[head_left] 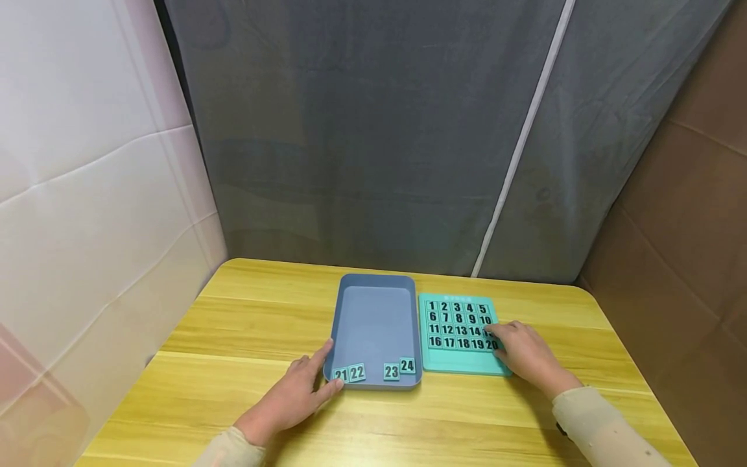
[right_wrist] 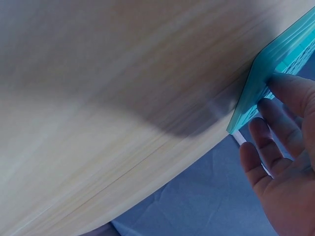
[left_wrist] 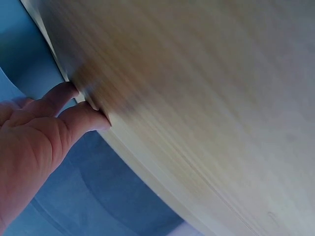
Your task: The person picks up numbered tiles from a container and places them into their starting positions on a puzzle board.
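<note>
A turquoise number board (head_left: 461, 362) lies on the table, bearing tiles in rows from 1 to 20, with the bottom strip bare. My right hand (head_left: 528, 355) reaches over its right side. Its fingertips touch around tiles 15 and 20, and 15 is partly covered. In the right wrist view the thumb (right_wrist: 290, 91) rests on the board and the other fingers are loosely bent. My left hand (head_left: 292, 394) lies at the near left corner of a blue-grey tray (head_left: 376, 324), its thumb by tile 21 (head_left: 341, 375). Tiles 22 (head_left: 356, 372), 23 (head_left: 391, 371) and 24 (head_left: 407, 366) lie inside.
The wooden table (head_left: 257, 324) has rounded far corners. A dark grey curtain (head_left: 362, 130) hangs behind it, crossed by a white strip (head_left: 525, 136). A pale wall sheet (head_left: 99, 155) stands left, a brown one (head_left: 688, 214) right.
</note>
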Action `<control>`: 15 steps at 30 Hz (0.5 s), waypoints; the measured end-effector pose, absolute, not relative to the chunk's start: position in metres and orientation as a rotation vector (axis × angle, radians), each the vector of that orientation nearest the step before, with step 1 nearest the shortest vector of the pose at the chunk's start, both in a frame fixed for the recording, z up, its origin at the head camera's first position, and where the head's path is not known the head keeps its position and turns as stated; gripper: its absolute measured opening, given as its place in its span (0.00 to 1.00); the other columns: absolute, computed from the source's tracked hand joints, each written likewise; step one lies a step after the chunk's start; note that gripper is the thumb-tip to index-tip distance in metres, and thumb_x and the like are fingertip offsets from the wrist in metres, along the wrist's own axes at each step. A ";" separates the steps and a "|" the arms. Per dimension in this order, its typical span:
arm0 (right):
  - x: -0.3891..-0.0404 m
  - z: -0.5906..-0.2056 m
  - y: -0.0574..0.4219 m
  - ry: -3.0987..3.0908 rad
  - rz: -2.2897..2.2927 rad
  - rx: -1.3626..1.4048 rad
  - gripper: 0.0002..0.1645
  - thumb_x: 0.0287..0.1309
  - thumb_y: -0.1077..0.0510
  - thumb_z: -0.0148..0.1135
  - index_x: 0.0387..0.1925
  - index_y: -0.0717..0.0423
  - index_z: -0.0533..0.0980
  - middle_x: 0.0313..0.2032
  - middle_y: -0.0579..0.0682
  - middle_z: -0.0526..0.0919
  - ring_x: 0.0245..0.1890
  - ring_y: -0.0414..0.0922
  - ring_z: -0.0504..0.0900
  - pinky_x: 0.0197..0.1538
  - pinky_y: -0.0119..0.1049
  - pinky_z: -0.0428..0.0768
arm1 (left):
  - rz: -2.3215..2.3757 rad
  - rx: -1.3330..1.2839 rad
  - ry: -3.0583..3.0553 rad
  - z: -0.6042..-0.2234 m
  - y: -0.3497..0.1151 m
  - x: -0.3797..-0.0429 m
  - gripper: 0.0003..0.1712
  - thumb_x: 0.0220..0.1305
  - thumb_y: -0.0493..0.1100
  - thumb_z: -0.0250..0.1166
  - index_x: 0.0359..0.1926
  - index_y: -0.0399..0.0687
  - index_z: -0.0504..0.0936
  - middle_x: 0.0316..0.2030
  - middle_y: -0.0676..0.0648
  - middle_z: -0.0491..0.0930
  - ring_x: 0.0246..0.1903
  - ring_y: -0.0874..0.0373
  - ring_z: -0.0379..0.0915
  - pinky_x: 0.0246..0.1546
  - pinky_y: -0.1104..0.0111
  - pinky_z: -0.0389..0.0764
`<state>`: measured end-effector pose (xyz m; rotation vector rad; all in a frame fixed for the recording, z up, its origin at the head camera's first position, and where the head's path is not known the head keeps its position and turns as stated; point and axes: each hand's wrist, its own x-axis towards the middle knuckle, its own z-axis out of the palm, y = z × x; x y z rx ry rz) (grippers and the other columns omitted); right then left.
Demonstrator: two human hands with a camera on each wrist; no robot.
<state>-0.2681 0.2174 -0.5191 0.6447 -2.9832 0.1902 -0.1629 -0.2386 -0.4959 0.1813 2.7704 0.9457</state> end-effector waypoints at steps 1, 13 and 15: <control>-0.268 -0.519 0.217 -2.983 0.193 0.645 0.30 0.60 0.61 0.79 0.63 0.58 0.82 0.58 0.59 0.89 0.56 0.60 0.85 0.61 0.60 0.82 | 0.946 0.181 2.769 -0.496 -0.238 -0.163 0.51 0.75 0.65 0.65 0.86 0.51 0.55 0.77 0.27 0.66 0.78 0.24 0.56 0.72 0.30 0.65; -0.263 -0.510 0.210 -2.958 0.283 0.645 0.32 0.59 0.60 0.80 0.64 0.57 0.81 0.58 0.58 0.89 0.57 0.60 0.85 0.62 0.59 0.83 | 0.948 0.175 2.764 -0.494 -0.238 -0.163 0.51 0.75 0.65 0.65 0.86 0.52 0.55 0.77 0.27 0.65 0.78 0.24 0.56 0.72 0.30 0.66; -0.262 -0.506 0.205 -2.937 0.300 0.667 0.31 0.59 0.60 0.80 0.64 0.57 0.82 0.58 0.57 0.89 0.57 0.59 0.86 0.62 0.59 0.84 | 0.952 0.172 2.761 -0.494 -0.238 -0.163 0.51 0.75 0.65 0.65 0.86 0.52 0.55 0.77 0.27 0.65 0.79 0.24 0.55 0.72 0.29 0.65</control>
